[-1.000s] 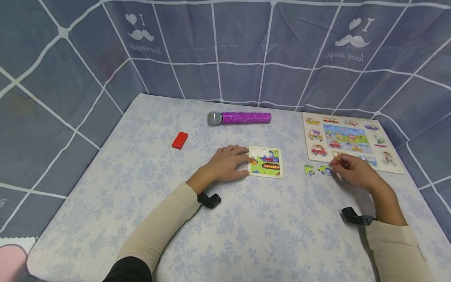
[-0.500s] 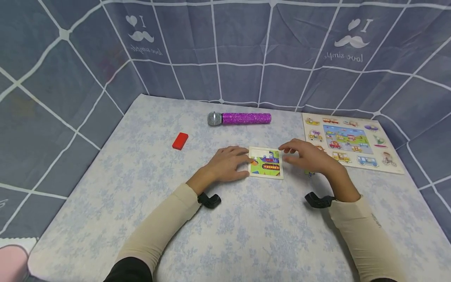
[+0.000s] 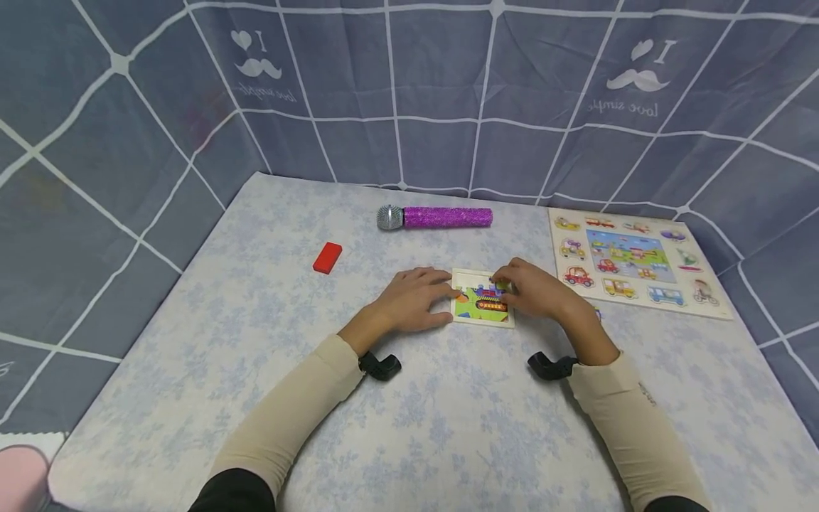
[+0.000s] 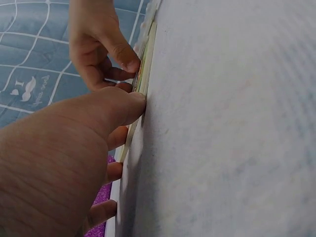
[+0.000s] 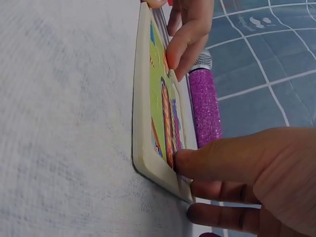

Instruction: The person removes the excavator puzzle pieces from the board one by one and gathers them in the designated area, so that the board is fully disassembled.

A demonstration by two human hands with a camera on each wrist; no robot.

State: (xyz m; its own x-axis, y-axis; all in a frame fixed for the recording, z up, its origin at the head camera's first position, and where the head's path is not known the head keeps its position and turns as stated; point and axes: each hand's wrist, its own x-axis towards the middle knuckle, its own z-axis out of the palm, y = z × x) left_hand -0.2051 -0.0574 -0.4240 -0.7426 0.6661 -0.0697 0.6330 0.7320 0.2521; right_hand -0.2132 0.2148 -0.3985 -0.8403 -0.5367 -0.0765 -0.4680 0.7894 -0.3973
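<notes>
A small square jigsaw puzzle (image 3: pixel 480 313) with a tractor-like picture and a pale frame lies flat mid-table. The bare tray shows along its upper left part. My left hand (image 3: pixel 414 300) rests at the frame's left side, fingertips and thumb touching its edge. At the upper right corner, my right hand (image 3: pixel 534 288) has bent fingers and thumb about a green puzzle piece (image 3: pixel 502 286), partly hidden by the fingertips. In the right wrist view, the right thumb (image 5: pixel 212 160) touches the picture. A loose piece (image 3: pixel 598 313) peeks out behind the right wrist.
A purple glittery microphone (image 3: pixel 446 217) lies behind the puzzle. On the left is a red block (image 3: pixel 328 257). A larger vehicle puzzle board (image 3: pixel 713 302) lies at the back right, against the grey-blue checked curtain (image 3: pixel 441 64).
My right hand has moved left from the loose pieces by the large board to the small puzzle's upper right corner. The left hand has stayed at the frame's left edge.
</notes>
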